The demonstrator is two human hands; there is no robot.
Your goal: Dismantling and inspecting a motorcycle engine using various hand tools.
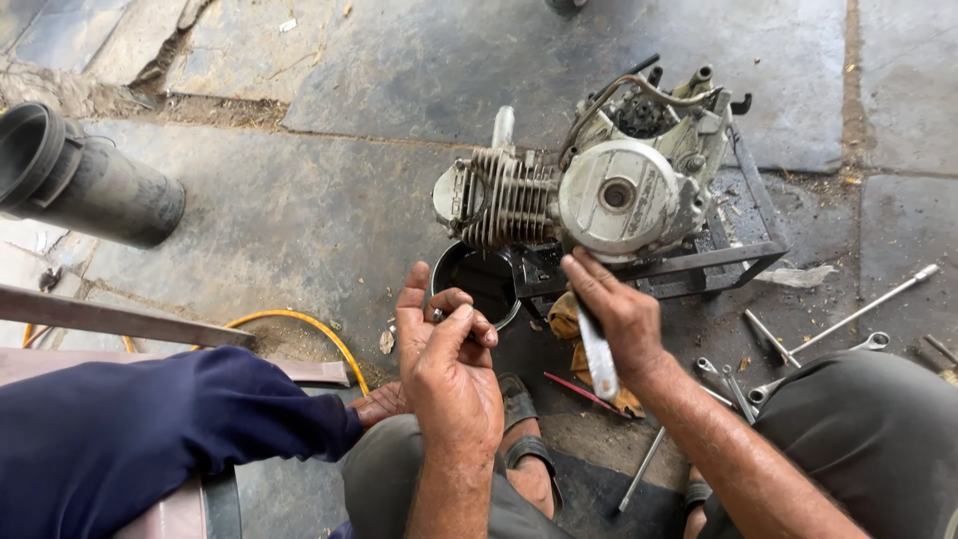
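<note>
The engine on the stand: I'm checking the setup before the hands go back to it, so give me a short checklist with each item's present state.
1. Engine seated on its metal stand: ok, upright.
2. Black pot under the finned cylinder: ok.
3. Right hand holding a flat metal tool: ok.
4. Left hand pinching a small part: cannot tell what it is.
5. Wrenches on the floor by the right knee: ok.
6. Yellow hose away from the engine: ok.

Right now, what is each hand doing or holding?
Left hand: fingers pinched on something small, too small to identify.
Right hand: closed around a metal tool.
</note>
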